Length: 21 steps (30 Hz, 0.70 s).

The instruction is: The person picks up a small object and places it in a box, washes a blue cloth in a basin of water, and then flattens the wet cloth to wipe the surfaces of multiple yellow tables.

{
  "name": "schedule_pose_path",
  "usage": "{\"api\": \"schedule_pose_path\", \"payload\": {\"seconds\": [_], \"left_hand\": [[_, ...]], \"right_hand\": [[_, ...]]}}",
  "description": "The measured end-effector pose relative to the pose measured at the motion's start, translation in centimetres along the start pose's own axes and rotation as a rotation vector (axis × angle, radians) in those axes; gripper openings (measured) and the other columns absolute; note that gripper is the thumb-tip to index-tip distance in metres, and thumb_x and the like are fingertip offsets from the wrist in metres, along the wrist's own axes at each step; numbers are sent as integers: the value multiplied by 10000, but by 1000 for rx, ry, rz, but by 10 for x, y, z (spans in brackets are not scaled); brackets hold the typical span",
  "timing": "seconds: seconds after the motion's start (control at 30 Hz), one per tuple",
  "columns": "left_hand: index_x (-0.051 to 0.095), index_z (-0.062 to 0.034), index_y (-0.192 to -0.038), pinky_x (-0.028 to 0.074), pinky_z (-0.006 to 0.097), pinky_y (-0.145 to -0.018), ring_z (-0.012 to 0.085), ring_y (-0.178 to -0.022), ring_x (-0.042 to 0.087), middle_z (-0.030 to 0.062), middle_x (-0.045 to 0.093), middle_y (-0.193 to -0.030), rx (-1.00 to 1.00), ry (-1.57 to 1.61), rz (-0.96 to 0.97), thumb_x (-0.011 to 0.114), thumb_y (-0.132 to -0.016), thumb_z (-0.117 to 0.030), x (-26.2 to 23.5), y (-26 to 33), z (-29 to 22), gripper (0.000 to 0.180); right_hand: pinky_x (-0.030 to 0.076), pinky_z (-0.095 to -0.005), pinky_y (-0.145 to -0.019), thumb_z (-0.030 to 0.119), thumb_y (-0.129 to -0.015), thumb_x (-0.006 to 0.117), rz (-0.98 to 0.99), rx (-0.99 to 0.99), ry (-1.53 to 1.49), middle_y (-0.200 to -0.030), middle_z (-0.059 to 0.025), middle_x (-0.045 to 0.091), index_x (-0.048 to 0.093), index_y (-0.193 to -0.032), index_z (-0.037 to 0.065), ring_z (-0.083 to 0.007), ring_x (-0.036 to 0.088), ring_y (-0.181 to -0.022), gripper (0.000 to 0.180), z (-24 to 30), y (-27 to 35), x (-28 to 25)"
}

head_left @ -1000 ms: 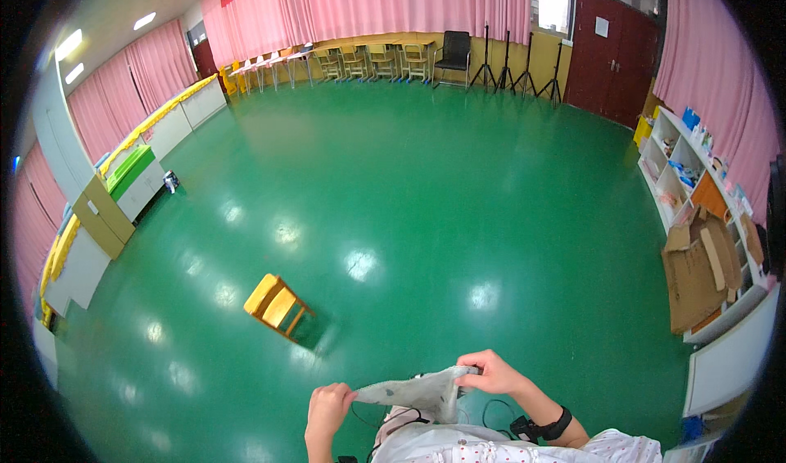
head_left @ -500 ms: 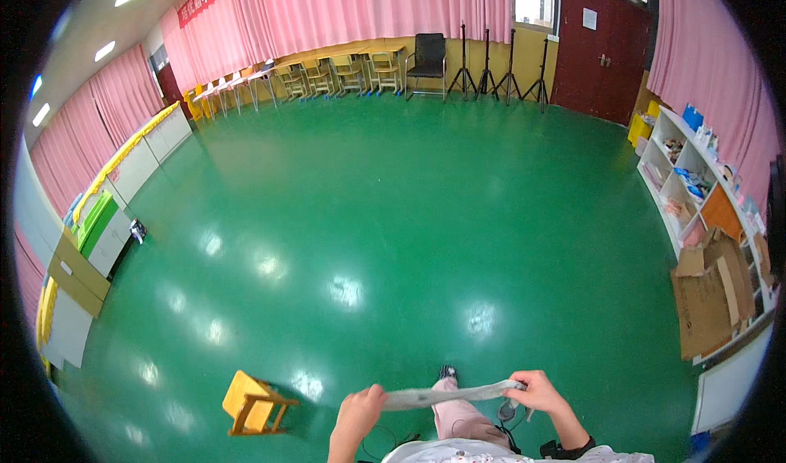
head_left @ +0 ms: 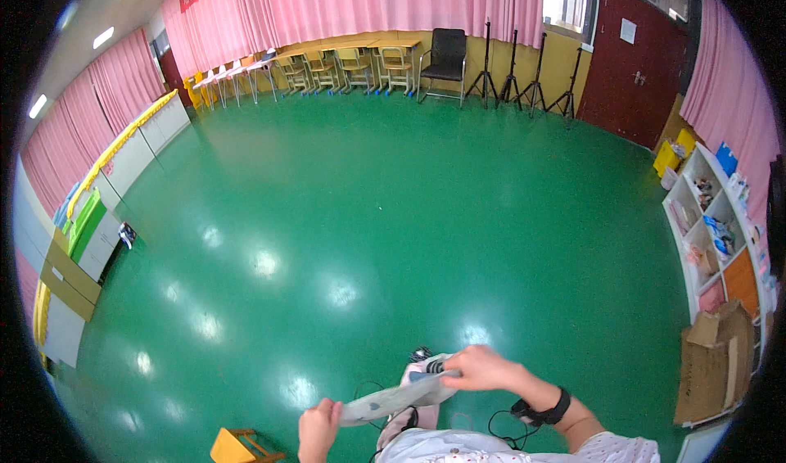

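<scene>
A pale grey-white cloth [head_left: 385,403] with darker patches stretches between my two hands as a long, narrow band. At its left end, my left hand [head_left: 319,427] pinches it. My right hand [head_left: 483,370], farther up, grips the other end with closed fingers. The cloth slopes upward from left to right and widens near the right hand. It hangs in front of my body, covering part of my leg. Around my right wrist is a black band [head_left: 547,411], with a dark cable close by.
A small yellow wooden chair [head_left: 233,447] stands at the lower left. To the right are a white shelf unit [head_left: 675,217] and cardboard [head_left: 714,377]. Desks with chairs [head_left: 352,63], a black armchair [head_left: 446,58] and several tripods [head_left: 536,74] line the far wall. Low cabinets [head_left: 131,156] run along the left.
The cloth has gone from nearly level to tilted. My right hand has moved up and left, my left hand left and down. The whole view has shifted, putting the small chair lower.
</scene>
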<state>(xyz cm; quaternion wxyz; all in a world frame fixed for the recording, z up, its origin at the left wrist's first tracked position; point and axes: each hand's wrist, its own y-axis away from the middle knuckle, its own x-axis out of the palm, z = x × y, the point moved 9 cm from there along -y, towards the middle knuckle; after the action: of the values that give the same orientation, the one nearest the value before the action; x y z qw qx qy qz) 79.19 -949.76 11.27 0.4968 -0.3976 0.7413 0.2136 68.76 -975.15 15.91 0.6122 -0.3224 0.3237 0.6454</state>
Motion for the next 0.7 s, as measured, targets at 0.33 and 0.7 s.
{"api": "schedule_pose_path", "payload": {"seconds": [0.33, 0.7], "left_hand": [[436, -63, -608, 377, 371, -425, 275, -455, 492, 83, 494, -518, 369, -84, -207, 627, -778, -192, -31, -380, -118, 286], [452, -79, -593, 370, 321, -436, 222, -457, 471, 44, 457, -516, 984, 108, -116, 669, -715, -195, -26, -727, -297, 275]], "right_hand": [[474, -430, -585, 430, -627, 705, 78, 275, 105, -650, -131, 603, 597, -777, 88, -325, 605, -661, 389, -242, -165, -131], [485, -381, -645, 120, -621, 687, -273, 582, 0, -811, -98, 618, 632, -812, 105, -273, 599, -748, 199, -526, -367, -232]]}}
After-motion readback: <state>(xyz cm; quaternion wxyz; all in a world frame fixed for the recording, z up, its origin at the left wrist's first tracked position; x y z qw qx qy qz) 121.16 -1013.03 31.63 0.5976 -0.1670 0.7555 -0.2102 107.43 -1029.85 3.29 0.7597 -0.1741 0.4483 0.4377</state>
